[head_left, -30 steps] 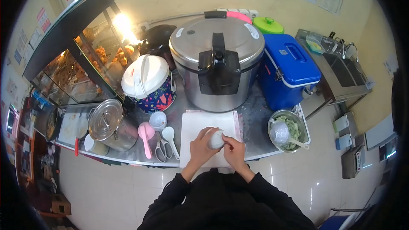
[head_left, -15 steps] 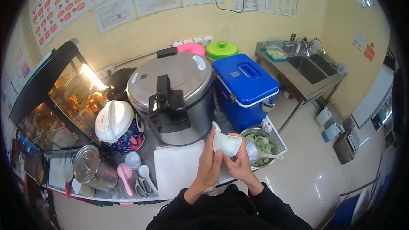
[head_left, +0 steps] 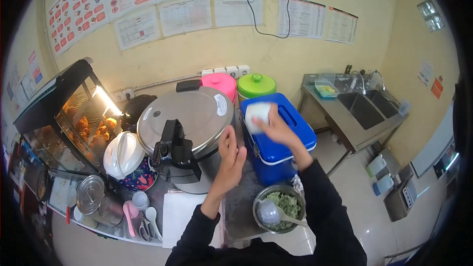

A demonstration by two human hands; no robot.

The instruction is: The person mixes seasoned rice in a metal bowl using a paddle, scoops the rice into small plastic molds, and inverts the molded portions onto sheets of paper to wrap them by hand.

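My right hand [head_left: 279,129] grips a small white wrapped packet [head_left: 257,116], slightly blurred, above the blue cooler box [head_left: 276,165]. Its contents are hidden by the wrapping. In front of the big steel rice cooker [head_left: 197,113], my left hand [head_left: 228,167] is raised with fingers stretched out and nothing in it. Below and between my arms stands a metal bowl [head_left: 255,215] of chopped green food [head_left: 286,202]. A clear ladle-like scoop [head_left: 268,212] with a pale handle rests in the bowl. White paper sheets [head_left: 189,221] lie flat on the counter.
Left of the cooker are a floral pot with a white lid [head_left: 123,155], a steel pot [head_left: 101,202], a pink scoop [head_left: 130,216], scissors [head_left: 146,229] and a lit food display case [head_left: 74,118]. Behind stand pink [head_left: 220,83] and green [head_left: 256,84] lidded containers. A sink [head_left: 362,108] is at right.
My hands have come apart from around the packet. The right hand has lifted it up over the cooler, while the left has moved up and left, letting go. The view has shifted.
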